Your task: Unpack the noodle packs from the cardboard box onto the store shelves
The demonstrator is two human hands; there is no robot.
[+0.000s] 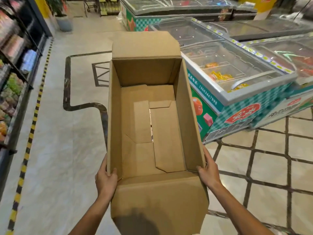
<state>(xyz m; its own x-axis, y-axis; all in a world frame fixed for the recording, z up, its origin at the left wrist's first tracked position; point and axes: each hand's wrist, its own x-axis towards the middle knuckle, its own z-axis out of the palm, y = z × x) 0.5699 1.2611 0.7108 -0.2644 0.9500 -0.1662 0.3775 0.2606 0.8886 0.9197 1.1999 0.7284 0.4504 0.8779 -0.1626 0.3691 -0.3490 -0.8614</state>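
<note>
You hold the cardboard box [152, 116] off the floor between both hands, its flaps open and only bare cardboard inside. Your left hand [105, 179] grips the near left wall, thumb hooked over the rim. Your right hand [209, 168] clasps the near right wall, thumb inside. Shelves [15, 68] stand beyond your left fingers, freezers [237, 78] beyond your right.

The tiled floor [64, 150] carries chest freezers [237, 92] on the right and dark store shelves [15, 78] on the left. A grey pot [65, 22], perhaps with a plant, stands far left.
</note>
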